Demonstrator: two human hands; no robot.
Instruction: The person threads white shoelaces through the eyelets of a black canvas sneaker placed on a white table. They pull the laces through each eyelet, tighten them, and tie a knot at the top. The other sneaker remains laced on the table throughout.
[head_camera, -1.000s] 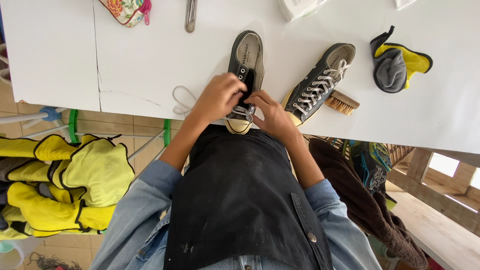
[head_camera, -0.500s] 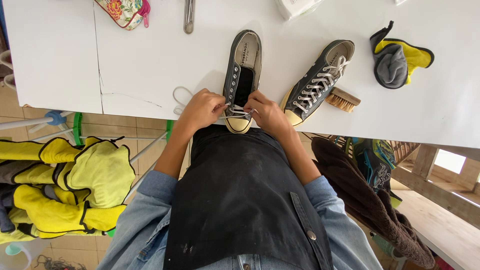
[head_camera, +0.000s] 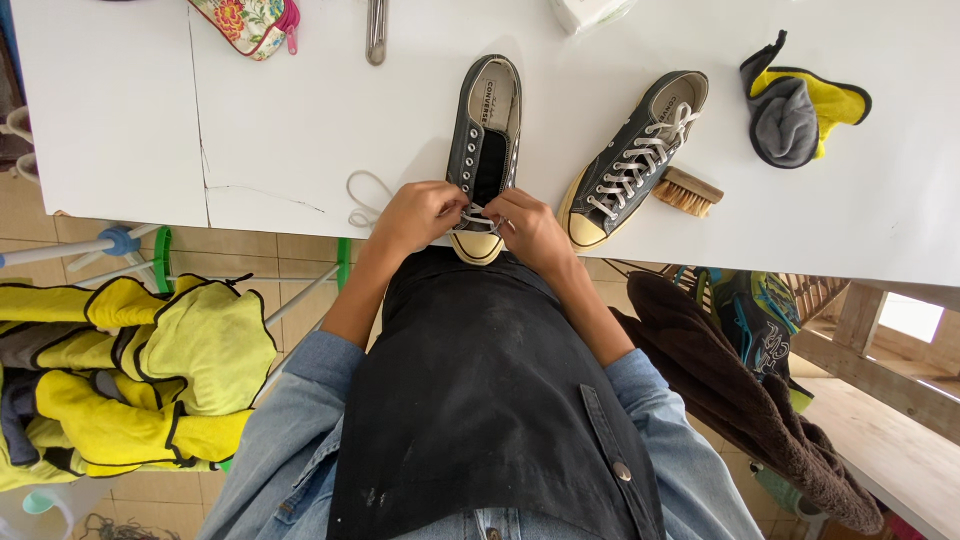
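A dark grey canvas sneaker (head_camera: 487, 130) with a cream toe cap stands on the white table (head_camera: 300, 140), toe toward me and mostly unlaced. My left hand (head_camera: 418, 214) and my right hand (head_camera: 531, 228) meet over its lowest eyelets. Both pinch a white shoelace (head_camera: 477, 215) that crosses the shoe there. The lace's loose end loops on the table at the left (head_camera: 362, 200). A second, fully laced matching sneaker (head_camera: 632, 155) lies to the right.
A small wooden brush (head_camera: 686, 191) lies beside the laced sneaker. A grey and yellow cloth (head_camera: 797, 103) is at the right, a floral pouch (head_camera: 250, 22) and a metal tool (head_camera: 376, 30) at the far edge. Yellow cloths (head_camera: 130, 380) hang on a rack at the left.
My hands have drawn back from the middle of the shoe to its toe end. The white lace now shows across the lowest eyelets between my fingers.
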